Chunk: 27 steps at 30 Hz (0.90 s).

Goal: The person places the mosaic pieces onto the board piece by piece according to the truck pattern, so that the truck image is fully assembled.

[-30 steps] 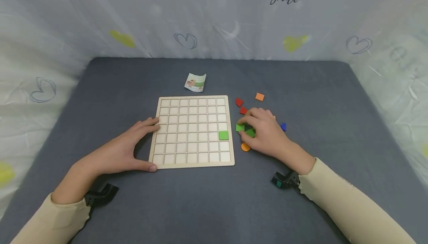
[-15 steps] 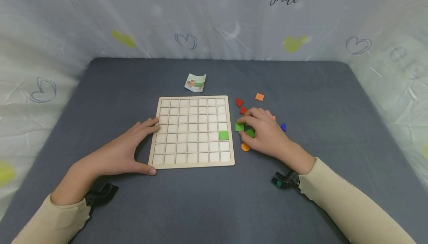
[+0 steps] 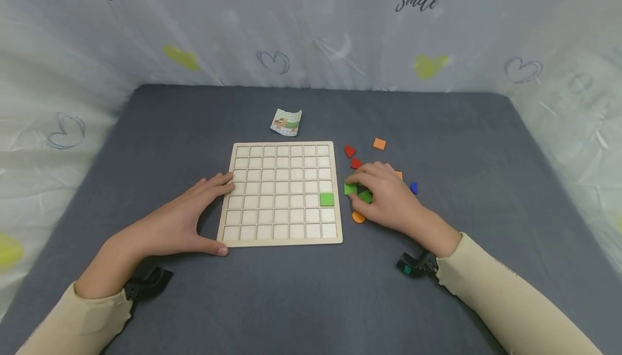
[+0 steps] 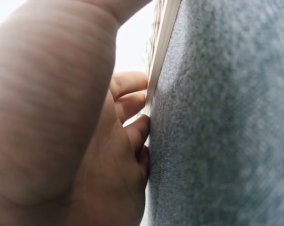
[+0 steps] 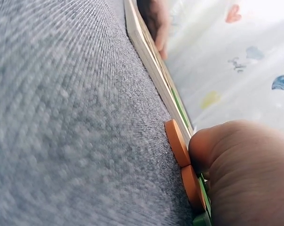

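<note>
A pale wooden grid board (image 3: pixel 281 187) lies flat on the table. One green square tile (image 3: pixel 327 199) sits in a cell at its right side. My left hand (image 3: pixel 175 226) rests at the board's left edge, fingertips touching the frame and thumb near the front left corner. Just beyond the board's right edge, my right hand (image 3: pixel 386 197) pinches a light green square tile (image 3: pixel 349 189) between thumb and fingers. Under that palm lies a darker green piece (image 3: pixel 365 196), partly hidden. In the right wrist view, an orange piece (image 5: pixel 177 143) lies beside the thumb.
Around the right hand lie two red pieces (image 3: pixel 350 151), an orange square (image 3: pixel 379 143), a blue piece (image 3: pixel 414 187) and an orange round piece (image 3: pixel 358 217). A small printed card (image 3: pixel 286 122) lies behind the board. A white patterned curtain (image 3: pixel 311 31) hangs past the table's far edge.
The head view has shifted slightly, so everything sits a little lower. Both hands stay nearly in place; the pinched green tile has barely moved.
</note>
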{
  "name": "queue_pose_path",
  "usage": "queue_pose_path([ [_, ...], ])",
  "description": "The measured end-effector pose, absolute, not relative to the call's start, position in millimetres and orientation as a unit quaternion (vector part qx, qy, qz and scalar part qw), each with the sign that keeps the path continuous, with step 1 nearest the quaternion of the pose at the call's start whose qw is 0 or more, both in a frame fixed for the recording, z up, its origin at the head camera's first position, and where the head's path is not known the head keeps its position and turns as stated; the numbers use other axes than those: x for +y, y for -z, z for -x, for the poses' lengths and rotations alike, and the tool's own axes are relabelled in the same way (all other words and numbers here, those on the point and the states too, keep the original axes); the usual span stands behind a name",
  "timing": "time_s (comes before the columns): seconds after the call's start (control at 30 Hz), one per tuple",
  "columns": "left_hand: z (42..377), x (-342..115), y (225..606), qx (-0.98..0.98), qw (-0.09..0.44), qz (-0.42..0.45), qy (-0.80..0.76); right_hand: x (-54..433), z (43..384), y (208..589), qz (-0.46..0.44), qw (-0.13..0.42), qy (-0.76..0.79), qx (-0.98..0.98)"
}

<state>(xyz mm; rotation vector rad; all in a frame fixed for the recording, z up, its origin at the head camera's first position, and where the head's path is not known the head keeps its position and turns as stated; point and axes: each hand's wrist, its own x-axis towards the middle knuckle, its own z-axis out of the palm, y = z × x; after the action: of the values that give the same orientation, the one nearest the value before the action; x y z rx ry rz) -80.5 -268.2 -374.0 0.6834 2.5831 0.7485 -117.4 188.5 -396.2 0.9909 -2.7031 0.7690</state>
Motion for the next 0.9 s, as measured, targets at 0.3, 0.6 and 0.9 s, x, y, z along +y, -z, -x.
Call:
queue_pose_path([
  [0.3, 78.6, -271.5, 372.8, 0.914, 0.192, -0.240, -0.266, 179.1, 117.5, 401.2, -0.342, 0.124, -0.305, -0.880],
  [0.6, 80.0, -277.3, 371.8, 0.914, 0.187, -0.234, -0.275, 159.7, 125.1, 393.2, -0.362, 0.123, -0.329, -0.863],
  [0.9, 81.8, -271.7, 374.8, 0.912, 0.194, -0.242, -0.270, 154.0, 124.0, 396.3, -0.351, 0.076, -0.321, -0.876],
])
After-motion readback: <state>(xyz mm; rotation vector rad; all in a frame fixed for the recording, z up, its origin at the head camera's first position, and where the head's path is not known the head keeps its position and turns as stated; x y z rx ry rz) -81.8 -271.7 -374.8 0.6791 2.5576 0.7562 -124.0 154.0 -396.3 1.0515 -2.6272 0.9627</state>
